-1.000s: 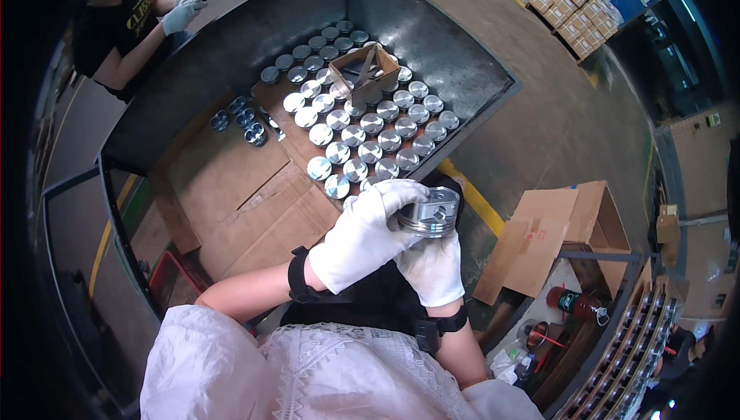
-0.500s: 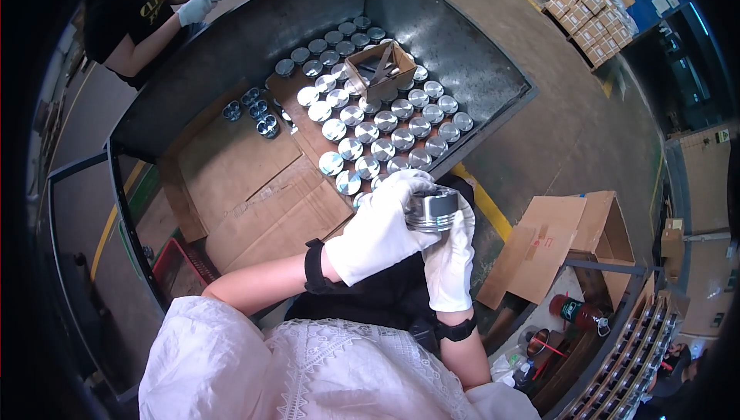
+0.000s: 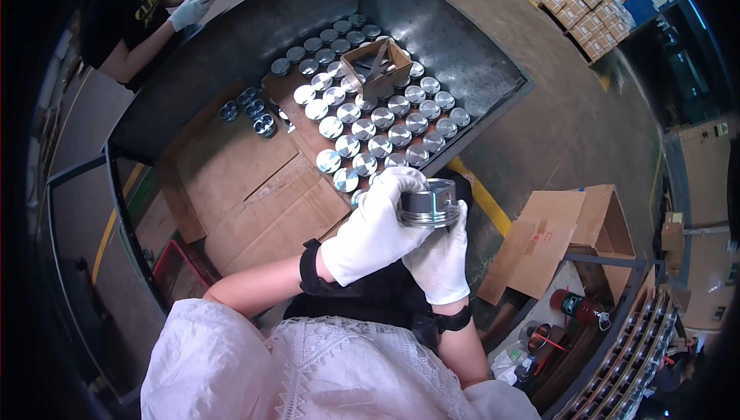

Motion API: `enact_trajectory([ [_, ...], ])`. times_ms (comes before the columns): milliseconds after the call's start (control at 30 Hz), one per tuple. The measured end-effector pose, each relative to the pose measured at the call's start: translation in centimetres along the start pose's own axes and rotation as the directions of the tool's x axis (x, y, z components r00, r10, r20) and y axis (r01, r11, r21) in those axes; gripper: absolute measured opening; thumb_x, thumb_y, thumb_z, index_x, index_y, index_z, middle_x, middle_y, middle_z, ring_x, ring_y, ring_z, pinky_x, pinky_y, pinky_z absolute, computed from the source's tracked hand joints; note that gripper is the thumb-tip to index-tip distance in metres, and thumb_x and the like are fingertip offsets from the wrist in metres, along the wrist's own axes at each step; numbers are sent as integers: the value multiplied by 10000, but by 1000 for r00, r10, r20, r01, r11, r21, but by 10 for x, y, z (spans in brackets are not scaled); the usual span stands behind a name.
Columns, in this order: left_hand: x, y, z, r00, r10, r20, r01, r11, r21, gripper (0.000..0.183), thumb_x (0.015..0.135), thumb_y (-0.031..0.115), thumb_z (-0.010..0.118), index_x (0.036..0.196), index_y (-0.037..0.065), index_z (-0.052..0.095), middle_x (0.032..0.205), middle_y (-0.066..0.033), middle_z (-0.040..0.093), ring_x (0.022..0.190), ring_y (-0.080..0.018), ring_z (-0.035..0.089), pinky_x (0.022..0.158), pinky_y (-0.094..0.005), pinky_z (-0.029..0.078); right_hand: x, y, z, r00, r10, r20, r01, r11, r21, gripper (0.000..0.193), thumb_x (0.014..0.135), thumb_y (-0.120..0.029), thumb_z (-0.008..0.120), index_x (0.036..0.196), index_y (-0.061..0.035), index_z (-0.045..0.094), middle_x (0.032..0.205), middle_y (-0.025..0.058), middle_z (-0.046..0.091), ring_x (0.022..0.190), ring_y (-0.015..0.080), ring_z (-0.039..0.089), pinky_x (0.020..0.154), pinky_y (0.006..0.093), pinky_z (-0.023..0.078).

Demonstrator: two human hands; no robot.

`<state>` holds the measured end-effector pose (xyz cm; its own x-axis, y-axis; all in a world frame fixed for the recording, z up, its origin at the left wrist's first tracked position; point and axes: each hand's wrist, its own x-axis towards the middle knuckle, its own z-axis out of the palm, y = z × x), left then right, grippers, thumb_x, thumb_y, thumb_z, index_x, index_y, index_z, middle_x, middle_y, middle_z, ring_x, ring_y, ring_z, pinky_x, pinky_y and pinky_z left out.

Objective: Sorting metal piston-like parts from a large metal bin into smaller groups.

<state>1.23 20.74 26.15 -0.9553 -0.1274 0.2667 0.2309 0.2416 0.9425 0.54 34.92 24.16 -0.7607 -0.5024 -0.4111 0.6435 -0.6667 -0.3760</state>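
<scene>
A shiny metal piston [image 3: 428, 203] with grooves round its lower end is held between my two white-gloved hands, near the front edge of the metal bin. My left hand [image 3: 375, 226] grips its left side, the fingers bent over its top. My right hand [image 3: 442, 259] is closed on it from below and the right; some of those fingers are hidden behind it. Beyond my hands, many round pistons [image 3: 381, 146] stand in rows on brown cardboard, flat faces up. An open cardboard box [image 3: 378, 68] with grey strips inside sits among them.
The grey metal bin [image 3: 447, 23] has high walls at the back. Several pistons [image 3: 264, 125] lie apart on its left cardboard [image 3: 254, 181]. A co-worker [image 3: 127, 23] in gloves stands at far left. An open carton [image 3: 539, 243], a red bottle [image 3: 574, 308] and a piston rack [image 3: 628, 354] are at right.
The piston and both hands have shifted slightly left, and the piston has turned so another side faces me. The co-worker's hands have moved a little.
</scene>
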Motion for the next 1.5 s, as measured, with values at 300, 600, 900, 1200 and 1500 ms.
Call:
enact_trajectory([
  [300,0,-4,1,998,64,-3,-63,998,18,399,734,17,800,1023,-13,527,1118,-185,588,1045,-319,618,879,-376,510,-3,-9,-1,983,53,177,-84,981,177,590,1024,-513,455,1427,-82,436,1405,107,514,1291,242,507,1114,399,393],
  [600,0,-17,-6,999,34,14,-36,987,157,481,710,81,829,1080,17,530,1165,-179,584,1100,-333,596,925,-410,481,1,2,-3,892,-440,100,431,766,-476,617,964,-252,643,1464,-117,307,1377,111,483,1261,252,525,1080,446,443],
  [900,-4,-24,-8,998,9,64,-25,969,247,424,739,41,754,1103,-22,547,1124,-209,566,1055,-390,576,908,-424,477,12,19,-15,642,-698,317,512,82,-855,842,681,12,847,1350,-59,340,1334,108,392,1221,208,484,1007,349,482],
  [1200,-3,-49,-21,987,-25,156,-17,964,266,274,941,91,613,1185,-27,565,1230,-204,544,1099,-373,585,889,-416,488,15,15,-12,717,-671,190,499,303,-812,780,719,33,818,1327,-55,337,1282,107,434,1166,200,523,988,362,500],
  [1500,0,11,-11,977,214,10,-208,934,291,611,575,171,907,1066,11,581,1223,-188,594,1078,-393,628,871,-442,550,8,-1,10,990,-128,55,121,985,126,410,1051,-348,415,1310,-69,565,1236,95,647,1141,227,620,1007,387,491],
])
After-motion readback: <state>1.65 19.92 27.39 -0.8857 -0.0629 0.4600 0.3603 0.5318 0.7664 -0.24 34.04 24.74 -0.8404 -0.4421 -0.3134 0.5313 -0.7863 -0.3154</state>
